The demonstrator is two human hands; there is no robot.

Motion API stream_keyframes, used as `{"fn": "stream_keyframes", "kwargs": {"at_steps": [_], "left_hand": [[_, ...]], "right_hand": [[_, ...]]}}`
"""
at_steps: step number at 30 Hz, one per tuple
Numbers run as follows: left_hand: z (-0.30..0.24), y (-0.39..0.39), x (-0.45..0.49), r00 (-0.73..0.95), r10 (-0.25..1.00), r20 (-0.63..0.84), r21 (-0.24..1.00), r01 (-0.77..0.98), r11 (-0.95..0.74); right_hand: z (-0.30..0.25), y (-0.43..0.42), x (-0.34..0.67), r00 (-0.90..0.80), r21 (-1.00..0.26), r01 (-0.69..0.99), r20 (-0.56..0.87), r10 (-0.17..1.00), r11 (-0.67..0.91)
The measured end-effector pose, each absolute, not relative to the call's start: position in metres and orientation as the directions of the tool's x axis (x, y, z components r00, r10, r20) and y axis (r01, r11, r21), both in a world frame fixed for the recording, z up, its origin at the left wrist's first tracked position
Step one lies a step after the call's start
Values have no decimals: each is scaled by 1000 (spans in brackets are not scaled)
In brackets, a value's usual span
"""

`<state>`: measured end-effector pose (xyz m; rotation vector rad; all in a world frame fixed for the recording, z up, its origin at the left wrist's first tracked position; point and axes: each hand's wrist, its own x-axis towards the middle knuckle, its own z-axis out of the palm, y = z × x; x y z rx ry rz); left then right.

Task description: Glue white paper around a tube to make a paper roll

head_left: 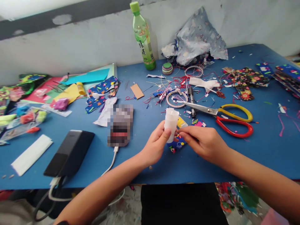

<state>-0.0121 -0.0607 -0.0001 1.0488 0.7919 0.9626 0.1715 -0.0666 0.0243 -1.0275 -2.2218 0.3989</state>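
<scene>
My left hand [154,143] is wrapped round a white paper roll [172,120], held upright just above the table near its front edge. Close to the roll's right side, the fingers of my right hand [206,142] are pinched together; what they hold, if anything, is hidden. A dark blue patterned cloth piece [177,145] lies under and behind the hands, partly covered. Beyond my right hand rest scissors [212,111] with one yellow and one red handle, blades pointing left. A black marker [191,97] lies by the blades, and a roll of tape [177,98] is further back.
A green tea bottle [144,40] stands by the wall. Thread and scraps [161,89] litter the middle. Patterned cloth [249,78] lies at right. Left of my hands are a blurred-out device [120,125] on a cable and a black power bank [70,153].
</scene>
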Motion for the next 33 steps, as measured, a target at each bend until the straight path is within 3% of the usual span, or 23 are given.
{"fn": "stream_keyframes", "kwargs": {"at_steps": [4, 20, 27, 33], "left_hand": [[-1, -61, -13, 383, 922, -61, 959, -235, 161], [3, -64, -17, 485, 867, -112, 953, -196, 232], [0, -66, -15, 526, 835, -163, 935, -187, 300], [2, -67, -21, 605, 773, -191, 961, -45, 273]], "right_hand": [[25, -67, 169, -467, -624, 528, 354, 810, 577], [27, -60, 176, -458, -543, 580, 400, 794, 608], [18, -57, 176, -386, -582, 645, 311, 868, 496], [12, -51, 180, -472, -627, 597, 230, 851, 501]]}}
